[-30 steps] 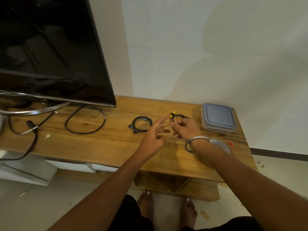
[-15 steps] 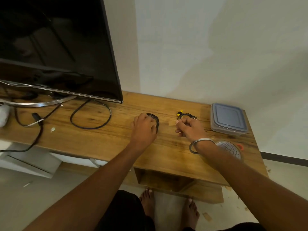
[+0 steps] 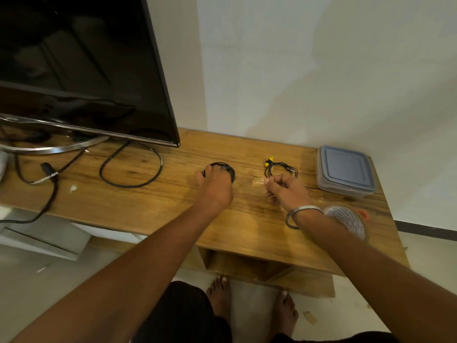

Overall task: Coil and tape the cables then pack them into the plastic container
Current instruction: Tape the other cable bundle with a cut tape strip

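Wooden table (image 3: pixel 153 204): left hand (image 3: pixel 215 186) half-covers black coil (image 3: pixel 228 169); grip unclear.

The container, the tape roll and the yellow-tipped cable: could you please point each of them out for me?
container (image 3: pixel 345 168), head view, middle of its blue-grey lid.
tape roll (image 3: pixel 351 219), head view, printed top face beside the right wrist.
yellow-tipped cable (image 3: pixel 282 167), head view, black loops right of the yellow plugs.

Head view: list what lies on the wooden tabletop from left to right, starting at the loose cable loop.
Loose cable loop → black coiled cable under the left hand → yellow-tipped cable bundle → plastic container.
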